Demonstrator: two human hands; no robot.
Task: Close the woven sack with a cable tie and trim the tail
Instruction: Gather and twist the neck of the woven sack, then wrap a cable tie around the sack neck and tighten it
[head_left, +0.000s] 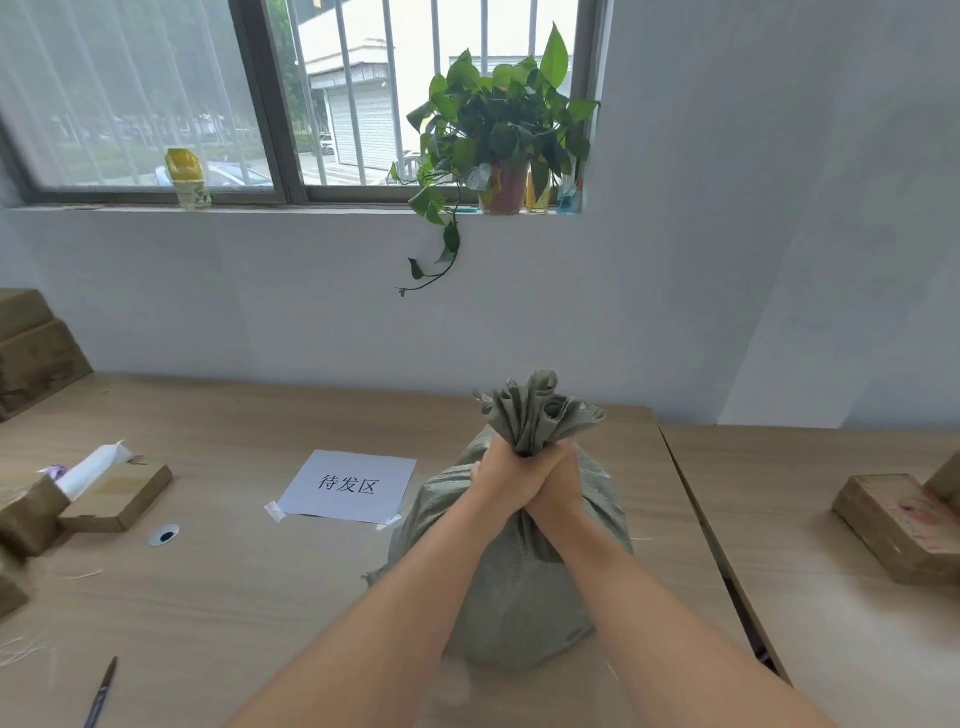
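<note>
grey-green woven sack (511, 582) stands on the desk (249, 587), its neck bunched. left hand (501, 480) and right hand (558, 480) both grip that neck, closed tight. no cable tie visible yet; tying and trimming remain. a thin tool (101, 693) lies well left of the sack.

Your left hand (506, 475) and right hand (553, 480) hide the neck of the woven sack (519, 587); any cable tie there cannot be seen. The scissors (101, 693) run off the bottom edge.
</note>
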